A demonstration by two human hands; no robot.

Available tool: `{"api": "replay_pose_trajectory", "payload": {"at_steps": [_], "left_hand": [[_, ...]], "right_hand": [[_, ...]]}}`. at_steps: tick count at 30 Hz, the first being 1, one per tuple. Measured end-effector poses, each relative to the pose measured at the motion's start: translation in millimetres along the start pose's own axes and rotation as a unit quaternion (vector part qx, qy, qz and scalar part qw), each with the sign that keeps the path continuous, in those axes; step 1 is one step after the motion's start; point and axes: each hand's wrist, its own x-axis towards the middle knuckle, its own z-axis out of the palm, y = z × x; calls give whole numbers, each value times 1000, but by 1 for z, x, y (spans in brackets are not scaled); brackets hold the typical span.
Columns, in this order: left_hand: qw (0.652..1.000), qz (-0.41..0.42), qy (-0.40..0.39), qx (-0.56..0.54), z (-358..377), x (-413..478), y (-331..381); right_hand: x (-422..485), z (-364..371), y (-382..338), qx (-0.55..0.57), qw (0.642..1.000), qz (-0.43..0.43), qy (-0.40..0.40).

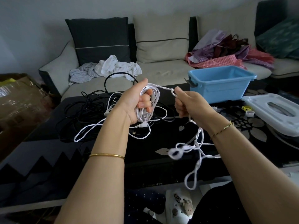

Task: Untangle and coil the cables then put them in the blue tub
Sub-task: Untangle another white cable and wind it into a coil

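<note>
My left hand (pixel 139 104) grips a coil of white cable (pixel 152 96) wound in several loops around its fingers. A strand runs from the coil to my right hand (pixel 188 105), which pinches it between thumb and fingers. The rest of that white cable (pixel 196 148) hangs below my right wrist in twisted loops. A tangle of black cables (pixel 84 113) and another white cable (pixel 90 131) lie on the dark table behind my left hand. The blue tub (pixel 221 88) stands open at the table's far right, nothing visible inside it.
A white tub lid (pixel 275 110) lies at the table's right edge, with small cable ties (pixel 247 110) beside it. A sofa with cushions and heaps of clothes (pixel 116 67) runs along the back. A cardboard box (pixel 19 97) stands at the left. The glossy dark table (pixel 48 159) fills the foreground.
</note>
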Motion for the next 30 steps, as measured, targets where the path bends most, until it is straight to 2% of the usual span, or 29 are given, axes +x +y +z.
{"api": "replay_pose_trajectory", "payload": {"at_steps": [4,7,10,14,19,21,24,27,30], "left_hand": [[1000,-5,23,10,-1,3,-1],[999,-12,24,24,-2,4,-3],[999,-16,19,39,-2,4,-4],[999,-13,-3,37,-1,1,-2],[997,-23,-64,-20,1,-3,3],[994,-23,-93,-55,2,-4,3],[983,-19,-124,-136,1,-3,2],[959,-24,-132,-251,-3,1,0],[913,-18,-118,-390,-6,6,-3]], "right_hand": [[-3,1,-4,7,996,-86,36],[-3,1,-5,-40,982,-142,116],[-1,1,-4,-26,977,-140,157],[1,0,0,-7,980,-99,175],[0,1,3,27,993,12,112],[1,4,5,23,996,32,81],[-1,8,6,15,999,51,-6],[-6,12,2,-1,994,61,-88],[-9,15,-1,-35,993,39,-109]]}}
